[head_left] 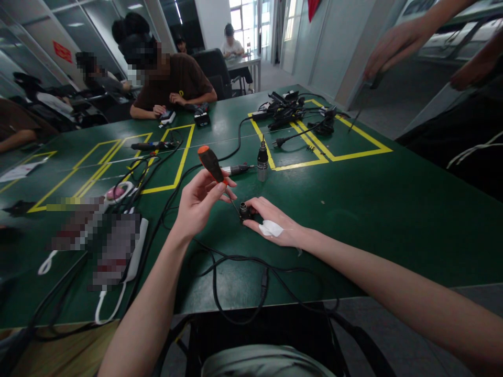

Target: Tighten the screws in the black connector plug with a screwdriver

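cables (pixel 236 262) cross surface (pixel 373 209) | left hand (pixel 198 201) grips screwdriver (pixel 214 170), tip down-right into connector (pixel 244 211) | right hand (pixel 271 220) pinches connector

Dim indoor light, brightest from the far windows (pixel 245 18) ahead of me, soft sheen on the green table (pixel 353 209); wide-angle bending stretches my forearms at the edges, a co-worker's hand (pixel 393 47) is motion-blurred, and some patches are pixelated.

Screwdriver (pixel 211 163): in the left hand (pixel 198 201), above the bench (pixel 373 199) middle.
Connector (pixel 245 211): on the bench, under the right hand (pixel 275 222), right of the screwdriver.
Upright plug (pixel 262 161): behind the connector.
Cable pile (pixel 288 107): far right corner.
Power strip (pixel 135 251): near left edge.
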Motion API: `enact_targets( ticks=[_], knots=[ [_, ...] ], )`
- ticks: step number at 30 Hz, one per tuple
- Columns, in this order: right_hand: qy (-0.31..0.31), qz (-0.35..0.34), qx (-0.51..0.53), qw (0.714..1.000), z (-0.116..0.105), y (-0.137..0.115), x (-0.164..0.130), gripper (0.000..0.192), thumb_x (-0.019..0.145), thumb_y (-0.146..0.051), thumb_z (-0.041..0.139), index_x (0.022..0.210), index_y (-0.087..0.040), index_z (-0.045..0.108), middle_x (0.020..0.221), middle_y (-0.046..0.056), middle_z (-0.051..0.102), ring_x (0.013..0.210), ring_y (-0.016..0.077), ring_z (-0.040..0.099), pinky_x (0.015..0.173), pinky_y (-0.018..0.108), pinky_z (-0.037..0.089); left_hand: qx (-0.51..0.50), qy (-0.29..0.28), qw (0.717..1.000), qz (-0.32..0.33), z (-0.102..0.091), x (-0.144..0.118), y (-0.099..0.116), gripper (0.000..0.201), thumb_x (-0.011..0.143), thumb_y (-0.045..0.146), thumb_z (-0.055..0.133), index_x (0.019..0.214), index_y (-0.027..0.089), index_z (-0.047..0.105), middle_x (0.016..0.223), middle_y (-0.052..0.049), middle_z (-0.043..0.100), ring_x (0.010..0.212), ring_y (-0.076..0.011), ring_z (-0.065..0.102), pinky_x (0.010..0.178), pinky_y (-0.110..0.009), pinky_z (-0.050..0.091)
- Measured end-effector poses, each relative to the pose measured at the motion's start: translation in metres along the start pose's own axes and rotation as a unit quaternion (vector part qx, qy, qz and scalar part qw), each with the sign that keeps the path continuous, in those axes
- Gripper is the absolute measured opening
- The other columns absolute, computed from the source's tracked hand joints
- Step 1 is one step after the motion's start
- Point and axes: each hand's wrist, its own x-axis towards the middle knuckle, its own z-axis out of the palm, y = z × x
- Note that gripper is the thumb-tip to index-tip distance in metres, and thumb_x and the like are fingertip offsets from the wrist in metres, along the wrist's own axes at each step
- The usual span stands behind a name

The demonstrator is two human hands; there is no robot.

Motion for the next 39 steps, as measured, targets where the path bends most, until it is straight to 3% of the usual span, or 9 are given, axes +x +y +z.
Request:
enact_targets(
  ticks=[16, 26, 31, 36, 39],
  knots=[
    [-0.002, 0.008, 0.011, 1.000, 0.000, -0.004, -0.001, 0.020, 0.098, -0.025, 0.069, 0.115, -0.021, 0.060, 0.112, 0.011, 0.067, 0.108, 0.0277, 0.062, 0.097, 0.046, 0.054, -0.013, 0.002, 1.000, 0.005, -0.002, -0.002, 0.000, 0.027, 0.089, 0.037, 0.083, 0.101, 0.017, 0.071, 0.092, -0.004, 0.079, 0.072, -0.0156, 0.078, 0.065, -0.024, 0.065],
    [0.004, 0.030, -0.011, 0.999, 0.000, -0.010, 0.002, 0.017, 0.098, -0.028, 0.071, 0.109, -0.021, 0.061, 0.108, 0.009, 0.067, 0.103, 0.0272, 0.062, 0.092, 0.045, 0.053, 0.045, 0.003, 0.999, -0.008, 0.003, -0.003, 0.005, 0.031, 0.089, 0.044, 0.083, 0.101, 0.018, 0.070, 0.090, -0.005, 0.079, 0.073, -0.0158, 0.077, 0.066, -0.026, 0.063],
    [0.004, 0.032, -0.008, 0.999, 0.000, -0.008, 0.002, 0.018, 0.097, -0.027, 0.071, 0.110, -0.021, 0.062, 0.109, 0.010, 0.068, 0.104, 0.0273, 0.063, 0.093, 0.045, 0.053, 0.065, 0.031, 0.997, -0.003, 0.011, 0.004, 0.005, 0.037, 0.082, 0.039, 0.090, 0.087, 0.019, 0.059, 0.096, -0.005, 0.081, 0.076, -0.0148, 0.075, 0.067, -0.024, 0.060],
    [0.008, 0.024, 0.001, 1.000, 0.001, -0.008, 0.002, 0.019, 0.097, -0.026, 0.071, 0.113, -0.020, 0.062, 0.110, 0.010, 0.068, 0.104, 0.0277, 0.063, 0.094, 0.046, 0.054, 0.035, -0.046, 0.997, -0.047, 0.014, 0.019, 0.013, 0.046, 0.077, 0.035, 0.094, 0.081, 0.020, 0.051, 0.084, -0.001, 0.074, 0.074, -0.0124, 0.072, 0.072, -0.025, 0.059],
    [0.011, 0.019, 0.000, 1.000, 0.002, -0.007, 0.002, 0.019, 0.097, -0.027, 0.072, 0.112, -0.020, 0.063, 0.108, 0.010, 0.067, 0.103, 0.0275, 0.063, 0.095, 0.046, 0.054, 0.019, -0.100, 0.992, -0.077, 0.015, 0.023, 0.020, 0.038, 0.082, 0.033, 0.090, 0.093, 0.021, 0.055, 0.081, 0.002, 0.070, 0.066, -0.0118, 0.069, 0.059, -0.023, 0.055]
  ],
)
